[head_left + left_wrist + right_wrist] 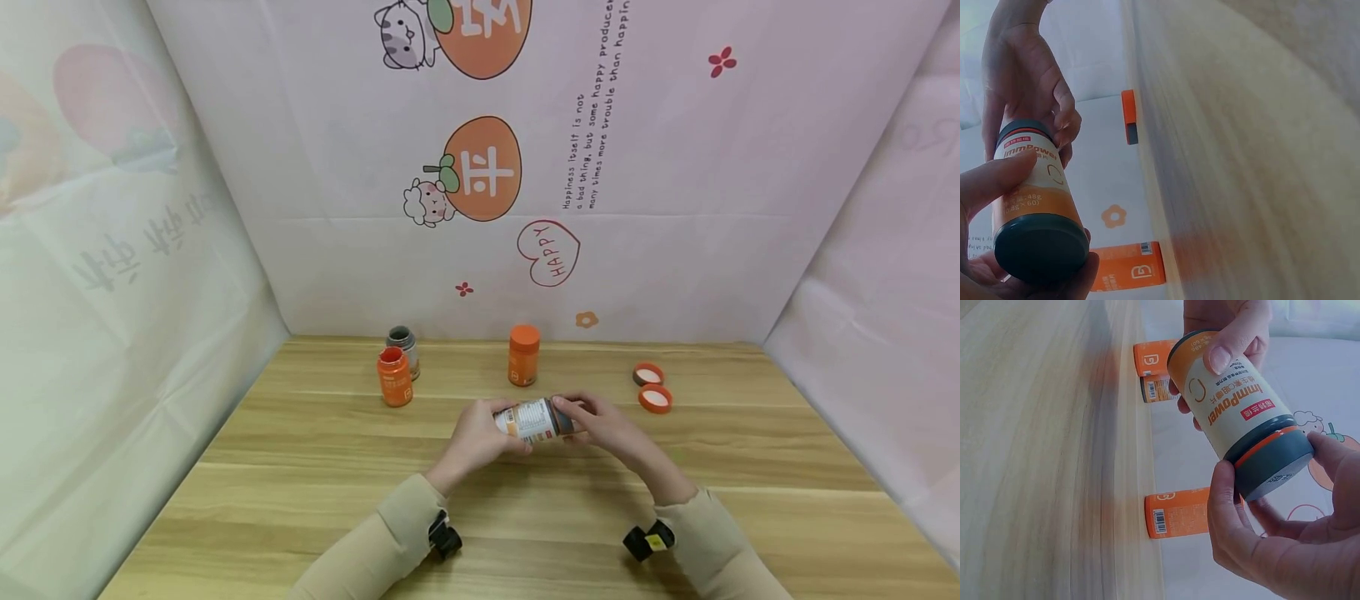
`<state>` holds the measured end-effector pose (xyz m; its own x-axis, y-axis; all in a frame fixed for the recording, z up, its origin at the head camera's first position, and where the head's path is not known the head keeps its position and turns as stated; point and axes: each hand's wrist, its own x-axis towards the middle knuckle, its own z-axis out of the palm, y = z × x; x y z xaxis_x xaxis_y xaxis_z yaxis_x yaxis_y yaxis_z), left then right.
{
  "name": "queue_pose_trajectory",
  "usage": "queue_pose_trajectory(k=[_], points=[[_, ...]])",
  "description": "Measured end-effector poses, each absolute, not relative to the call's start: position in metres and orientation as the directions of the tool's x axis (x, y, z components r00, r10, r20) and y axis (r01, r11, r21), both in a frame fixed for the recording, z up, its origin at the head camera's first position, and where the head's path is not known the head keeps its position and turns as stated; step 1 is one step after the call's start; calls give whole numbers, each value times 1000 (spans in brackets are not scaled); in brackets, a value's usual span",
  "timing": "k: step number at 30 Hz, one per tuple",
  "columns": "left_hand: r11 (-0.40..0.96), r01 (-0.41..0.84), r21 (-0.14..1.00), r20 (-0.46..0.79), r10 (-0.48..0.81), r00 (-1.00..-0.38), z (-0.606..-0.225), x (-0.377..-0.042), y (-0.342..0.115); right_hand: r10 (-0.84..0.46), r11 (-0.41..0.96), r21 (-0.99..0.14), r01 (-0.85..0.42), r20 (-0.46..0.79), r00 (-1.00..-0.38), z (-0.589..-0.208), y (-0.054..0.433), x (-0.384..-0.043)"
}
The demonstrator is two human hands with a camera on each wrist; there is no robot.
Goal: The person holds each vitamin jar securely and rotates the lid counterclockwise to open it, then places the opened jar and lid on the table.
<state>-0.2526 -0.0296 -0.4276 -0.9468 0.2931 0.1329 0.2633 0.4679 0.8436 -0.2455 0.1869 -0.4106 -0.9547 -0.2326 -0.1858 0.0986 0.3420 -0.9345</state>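
Note:
A white-and-orange supplement bottle (531, 420) is held tilted on its side above the wooden table. Its body is gripped by my left hand (480, 435), with the thumb (1004, 178) across the label. At the other end, my right hand (606, 428) pinches the dark grey-green lid (1275, 464) between thumb and fingers. The lid is on the bottle's neck, and a thin orange ring shows at its edge in the right wrist view. The bottle's dark base (1041, 249) faces the left wrist camera.
An uncapped orange bottle (396, 383) stands at the back left before an uncapped grey bottle (414, 358). Behind my hands is an orange bottle with its lid on (523, 358). Two loose lids, a back one (637, 378) and a front one (656, 408), lie at the right.

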Motion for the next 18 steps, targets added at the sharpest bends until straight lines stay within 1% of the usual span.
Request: queue_pose_trajectory(k=[11,18], points=[[432,225,873,101,292,-951,-429,-254,-34,-269,342,-938,61,-160,-950,-412,192,-245],[416,218,883,90,307,-948,-430,-254,-36,-330,365,-930,-38,-91,-939,-412,198,-243]])
